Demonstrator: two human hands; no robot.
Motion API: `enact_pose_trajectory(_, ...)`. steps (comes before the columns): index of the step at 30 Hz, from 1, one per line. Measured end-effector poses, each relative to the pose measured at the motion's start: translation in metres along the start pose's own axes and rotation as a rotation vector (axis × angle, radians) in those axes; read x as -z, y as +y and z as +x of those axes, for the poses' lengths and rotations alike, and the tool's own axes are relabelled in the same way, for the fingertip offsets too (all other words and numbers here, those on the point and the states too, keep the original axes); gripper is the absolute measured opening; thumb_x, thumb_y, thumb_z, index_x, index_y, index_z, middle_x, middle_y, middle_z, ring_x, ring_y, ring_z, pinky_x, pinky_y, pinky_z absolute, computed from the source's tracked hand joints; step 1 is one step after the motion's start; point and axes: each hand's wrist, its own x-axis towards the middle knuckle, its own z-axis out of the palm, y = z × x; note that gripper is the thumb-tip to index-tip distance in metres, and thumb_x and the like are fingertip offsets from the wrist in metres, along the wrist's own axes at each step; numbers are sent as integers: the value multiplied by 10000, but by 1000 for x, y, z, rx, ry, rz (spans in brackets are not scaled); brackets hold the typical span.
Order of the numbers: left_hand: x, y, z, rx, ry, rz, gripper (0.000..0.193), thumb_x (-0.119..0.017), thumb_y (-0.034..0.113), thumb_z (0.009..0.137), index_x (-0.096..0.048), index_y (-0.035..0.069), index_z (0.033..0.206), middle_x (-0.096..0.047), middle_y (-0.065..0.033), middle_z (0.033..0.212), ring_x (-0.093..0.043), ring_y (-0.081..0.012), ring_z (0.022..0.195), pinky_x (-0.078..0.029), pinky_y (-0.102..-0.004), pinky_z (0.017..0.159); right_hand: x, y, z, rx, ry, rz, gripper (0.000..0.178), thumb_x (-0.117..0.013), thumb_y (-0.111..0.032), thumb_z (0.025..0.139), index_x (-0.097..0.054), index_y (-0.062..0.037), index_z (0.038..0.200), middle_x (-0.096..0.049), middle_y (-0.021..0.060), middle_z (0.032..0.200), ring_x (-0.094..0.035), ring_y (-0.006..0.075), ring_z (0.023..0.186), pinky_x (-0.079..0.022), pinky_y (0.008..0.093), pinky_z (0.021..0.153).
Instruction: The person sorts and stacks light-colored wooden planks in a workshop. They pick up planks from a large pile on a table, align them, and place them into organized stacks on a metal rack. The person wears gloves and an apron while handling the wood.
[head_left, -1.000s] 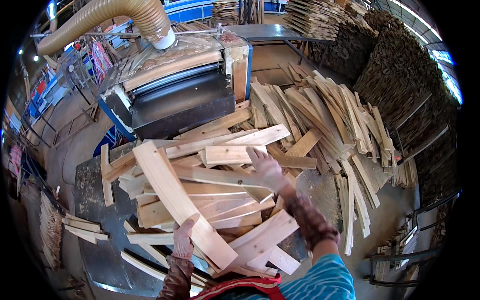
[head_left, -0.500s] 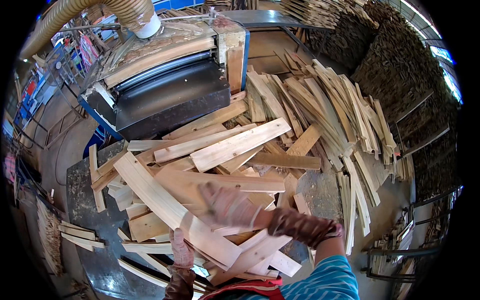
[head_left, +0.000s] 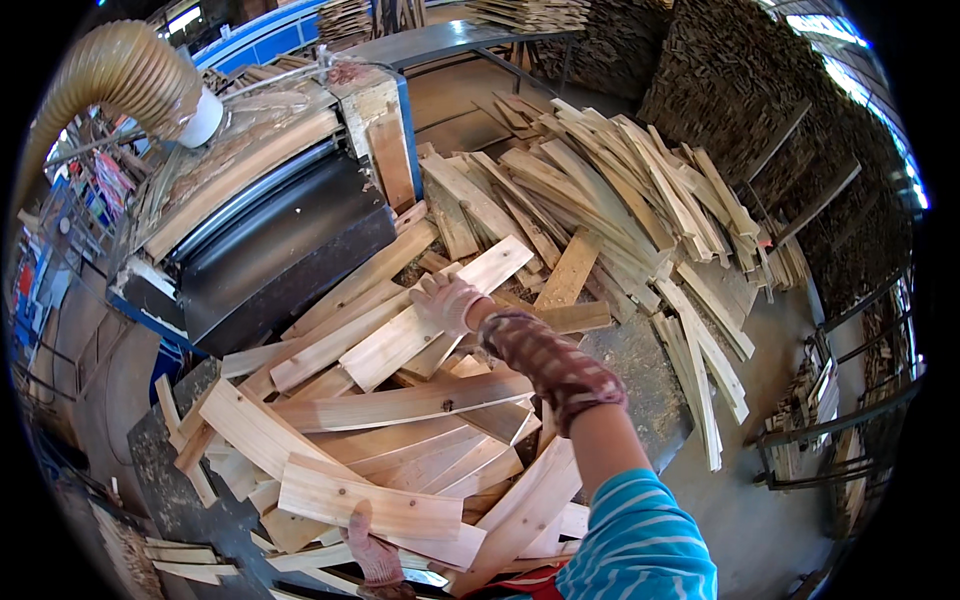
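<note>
Sawdusty concrete floor point(head_left: 760, 500), stacked-timber wall point(head_left: 760, 110), daylight upper right.

Single head-worn fisheye view, steeply downward and close over a board pile point(head_left: 400, 420), machine point(head_left: 270, 240) beyond.
</note>
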Motion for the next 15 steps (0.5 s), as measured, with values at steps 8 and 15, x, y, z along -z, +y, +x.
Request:
enact_pose_trajectory(8, -30, 15, -18, 41, 39, 1, 561, -691, 289, 915, -510, 33, 1381, -615, -91, 1243, -622, -226, 1107, -540, -416, 954, 69, 0, -29, -79, -45, 69, 461, -632, -311, 877, -614, -69, 1269, -677, 147, 1213, -649, 353, 1142, -524, 482, 943)
enact_pose_trajectory(15, -5, 3, 0, -83, -21, -28, 536, -746, 189, 873, -543, 36, 1345, -594, -86, 1260, -606, -229, 1133, -528, -415, 983, 7, -19, -29, -199, 27, 123, 608, -701, -162, 815, -512, -111, 1391, -558, 180, 1383, -622, 364, 1187, -502, 477, 1009)
